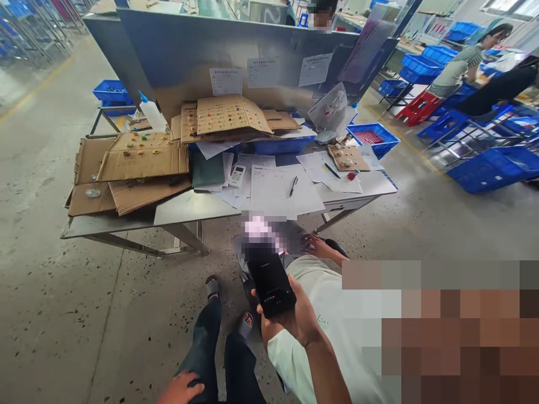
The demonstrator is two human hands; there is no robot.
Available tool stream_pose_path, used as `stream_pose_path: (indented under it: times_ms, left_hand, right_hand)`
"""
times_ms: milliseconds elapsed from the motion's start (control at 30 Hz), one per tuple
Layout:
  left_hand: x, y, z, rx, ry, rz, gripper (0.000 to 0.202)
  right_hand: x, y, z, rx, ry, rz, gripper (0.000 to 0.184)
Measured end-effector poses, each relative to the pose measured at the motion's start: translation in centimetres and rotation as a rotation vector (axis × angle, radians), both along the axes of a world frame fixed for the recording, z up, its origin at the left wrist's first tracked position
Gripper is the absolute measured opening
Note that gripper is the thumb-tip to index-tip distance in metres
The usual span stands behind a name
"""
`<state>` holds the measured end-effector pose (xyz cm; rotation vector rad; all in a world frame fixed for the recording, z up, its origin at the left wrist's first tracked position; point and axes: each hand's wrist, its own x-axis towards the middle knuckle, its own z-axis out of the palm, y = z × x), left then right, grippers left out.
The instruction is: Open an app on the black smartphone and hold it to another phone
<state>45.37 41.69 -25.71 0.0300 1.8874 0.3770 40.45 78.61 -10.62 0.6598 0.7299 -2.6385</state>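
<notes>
My right hand (pixel 300 321) holds a black smartphone (pixel 270 279) upright in front of me, its dark screen facing me and its top blurred. My left hand (pixel 180 388) rests on my thigh at the bottom edge, fingers loosely spread, holding nothing. My legs in dark trousers and sandals (pixel 213 287) stretch toward a metal table (pixel 181 206). A co-worker in a pale shirt (pixel 324 306) is close on my right, with one hand (pixel 319 246) near the table's front edge.
The table carries flattened cardboard sheets (pixel 143 160) dotted with small coloured parts, loose papers (pixel 273 191), a pen (pixel 293 186), a remote-like device (pixel 236 175) and a blue bin (pixel 373 138). A metal partition (pixel 189 47) backs it. Blue crates (pixel 492 168) and seated people are at the right.
</notes>
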Motion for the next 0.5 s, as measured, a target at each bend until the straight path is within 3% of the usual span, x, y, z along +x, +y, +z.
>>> stream_pose_path:
  times_ms: [133,333,400,500]
  left_hand:
    - [1.8,-0.6,-1.6,-0.061,0.018,0.029,0.066]
    - [1.7,-1.1,-2.6,-0.077,-0.027,0.096,0.054]
    - [1.4,-1.0,-2.6,-0.081,-0.036,0.107,0.052]
    - [1.1,-0.7,-2.5,-0.088,-0.01,0.104,0.045]
  right_hand:
    - [-0.1,0.8,-1.2,0.02,-0.001,0.025,0.065]
    - [-0.3,1.8,-3.9,0.049,-0.009,0.036,0.063]
    - [-1.5,4.4,-5.7,0.134,0.005,0.054,0.06]
    - [-4.8,11.1,-8.6,0.364,0.009,0.053,0.043]
